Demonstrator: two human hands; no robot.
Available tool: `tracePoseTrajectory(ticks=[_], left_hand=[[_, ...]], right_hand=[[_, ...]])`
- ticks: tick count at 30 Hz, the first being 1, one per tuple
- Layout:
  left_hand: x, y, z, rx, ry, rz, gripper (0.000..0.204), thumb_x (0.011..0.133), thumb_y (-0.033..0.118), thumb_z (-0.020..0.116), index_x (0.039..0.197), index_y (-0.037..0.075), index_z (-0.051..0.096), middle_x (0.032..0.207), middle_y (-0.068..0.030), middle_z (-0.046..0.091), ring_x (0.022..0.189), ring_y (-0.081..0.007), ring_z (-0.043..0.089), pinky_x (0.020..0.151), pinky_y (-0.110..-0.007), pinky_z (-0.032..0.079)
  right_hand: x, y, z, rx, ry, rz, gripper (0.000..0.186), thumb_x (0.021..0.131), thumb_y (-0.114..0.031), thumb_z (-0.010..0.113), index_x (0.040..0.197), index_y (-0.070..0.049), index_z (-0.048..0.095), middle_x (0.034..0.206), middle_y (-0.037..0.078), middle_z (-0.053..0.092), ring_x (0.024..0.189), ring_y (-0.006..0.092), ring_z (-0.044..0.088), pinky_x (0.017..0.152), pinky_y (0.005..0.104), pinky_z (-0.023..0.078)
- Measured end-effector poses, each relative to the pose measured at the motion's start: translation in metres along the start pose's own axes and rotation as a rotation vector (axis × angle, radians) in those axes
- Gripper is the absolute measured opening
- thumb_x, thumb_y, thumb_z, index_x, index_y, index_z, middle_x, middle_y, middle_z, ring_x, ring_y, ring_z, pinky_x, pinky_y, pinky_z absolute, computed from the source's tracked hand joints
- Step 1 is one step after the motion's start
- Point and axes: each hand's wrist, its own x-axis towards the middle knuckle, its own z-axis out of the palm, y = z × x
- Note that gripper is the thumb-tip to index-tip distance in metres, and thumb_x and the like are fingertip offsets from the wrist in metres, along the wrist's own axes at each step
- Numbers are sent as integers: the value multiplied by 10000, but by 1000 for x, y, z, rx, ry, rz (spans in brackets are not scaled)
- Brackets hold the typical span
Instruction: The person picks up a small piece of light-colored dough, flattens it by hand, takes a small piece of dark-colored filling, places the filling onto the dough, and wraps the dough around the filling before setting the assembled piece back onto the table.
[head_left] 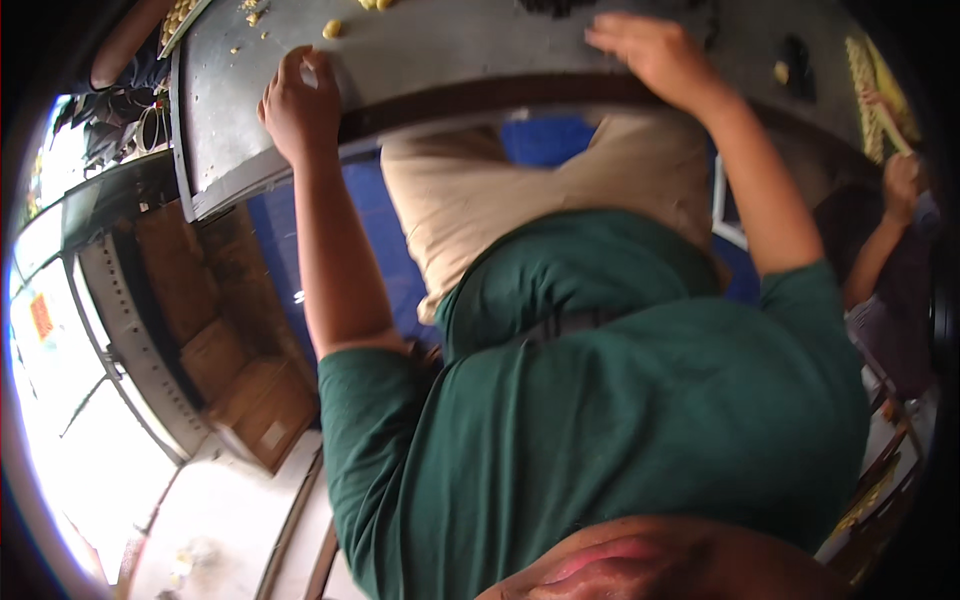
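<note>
Above the grey metal table (440, 45), my left hand (303, 108) has its fingers curled, thumb and forefinger bent toward each other around a small pale gap. Whether anything sits between the fingertips cannot be made out. Just beyond it lies a small yellow, dough-like lump (332, 29), with crumbs (252, 17) of the same colour farther left. My right hand (655, 58) is slightly blurred, its fingers stretched out to the left and holding nothing visible. A dark clump (550, 6) rests at the far edge of the view, between the hands.
At the upper left, another person's arm (128, 40) is beside a tray of round yellow pieces (178, 22). Another person's hand (902, 180) is at the right, near a yellow braided strand (862, 95). Cardboard boxes (262, 405) stand low on the left.
</note>
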Motion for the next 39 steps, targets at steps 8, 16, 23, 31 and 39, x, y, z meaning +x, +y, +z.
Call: tracePoseTrajectory(ticks=[8,16,23,31,39], left_hand=[[-3,-2,-7,113,22,-68,385,884,524,727,1079,192,694,999,-6,752,990,-231,710,916,-448,508],[-2,-4,3,21,16,17,322,905,492,697,1109,247,739,1053,-19,754,1037,-262,692,935,-440,485],[-7,-3,-4,30,-11,-86,315,895,517,706,1071,258,742,1017,14,744,989,-238,691,935,-440,473],[-3,-10,-3,94,27,36,289,922,485,683,1101,274,768,1038,-32,775,994,-264,717,909,-425,510],[-4,-8,-8,-51,4,-110,293,910,496,692,1075,264,756,1014,29,762,987,-213,703,953,-420,457]], right_hand=[[57,-60,37,-159,51,286,345,950,-109,636,1277,-2,656,1253,176,678,1205,311,632,970,387,553],[-4,-41,16,-35,195,502,278,940,-127,663,1195,-23,704,1212,193,693,1116,366,668,917,434,567],[-16,-49,6,81,187,597,362,987,-87,542,1322,26,621,1372,245,602,1224,406,611,997,448,531],[65,-88,44,380,-12,277,407,963,-29,512,1355,11,615,1463,219,548,1328,368,547,1080,439,480],[76,-25,31,151,-18,-57,460,973,-10,485,1423,-38,580,1495,196,528,1360,353,528,1121,432,460]])
